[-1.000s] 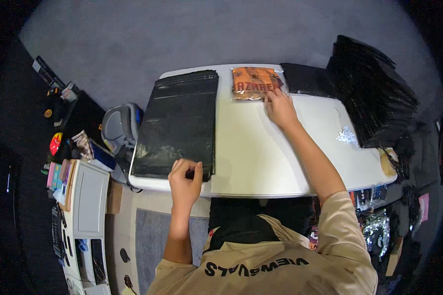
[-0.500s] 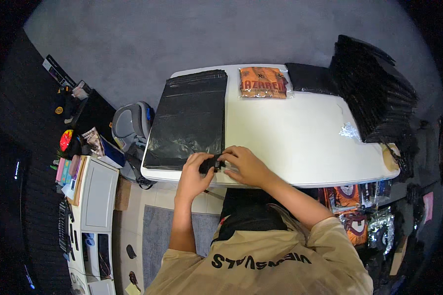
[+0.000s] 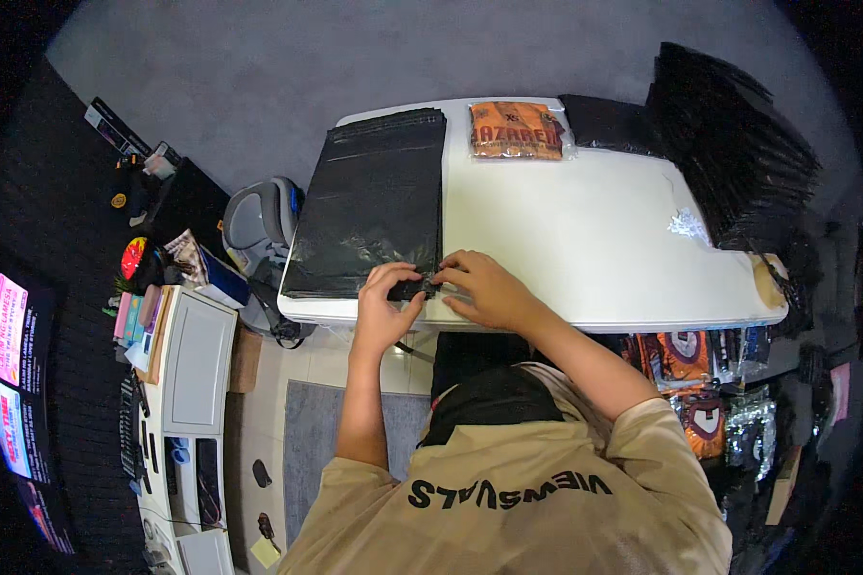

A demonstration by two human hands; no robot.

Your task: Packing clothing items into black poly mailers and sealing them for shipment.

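It's left hand [image 3: 384, 311] facing right hand [image 3: 492, 290], both at the near right corner of the black plastic stack [image 3: 369, 201]! On the white counter [image 3: 585, 230], an orange packet [image 3: 516, 131] lies near the far edge.

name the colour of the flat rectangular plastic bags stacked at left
Black plastic bags, shown best in the head view.

The stack of black plastic bags [image 3: 366, 196] lies flat to my left on the table [image 3: 585, 230], its long sides running away from me. The plastic is glossy and lightly creased, the layers slightly staggered at the far edge. I'm touching its near right corner.
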